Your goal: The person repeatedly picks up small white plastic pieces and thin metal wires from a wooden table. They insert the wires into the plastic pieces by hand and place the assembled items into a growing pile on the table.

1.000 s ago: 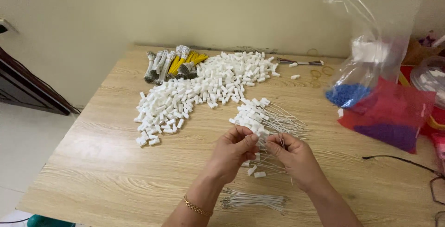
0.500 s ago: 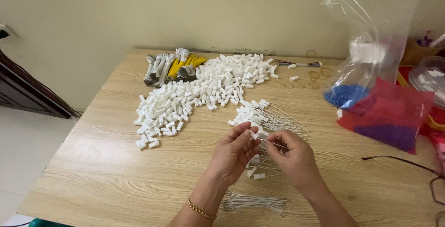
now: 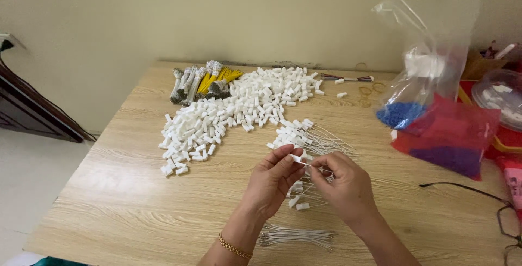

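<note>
Here, a small white plug [image 3: 296, 158] is pinched between the thumb and first finger of the left hand [image 3: 272, 182]. The plug is held just above the table [image 3: 109, 190], in the middle of the view, and it is the thing both hands meet at. It lies to the right of the left fingertips, with its long side running left to right, so its open end is pointed at the right hand [image 3: 342, 184].

A thin grey wire [image 3: 315, 165] is held by the right hand, with the fingers closed tight on it. The wire tip is lined up with the plug and appears to be touching its end; how far in it sits is too small to be told. Both hands are close together, almost touching, and the plug sits between them, a bit nearer the left one.

Just behind the hands, a little heap of finished wires [image 3: 310, 138] with white ends is laid. A big pile of loose plugs [image 3: 228, 114] is spread further back, well apart from the fingers. A bunch of bare wires [image 3: 296, 237] is laid near the wrists. Yellow and grey bundles [image 3: 204, 81] are seen by the wall, and plastic bags [image 3: 435, 119] are piled on the right.
</note>
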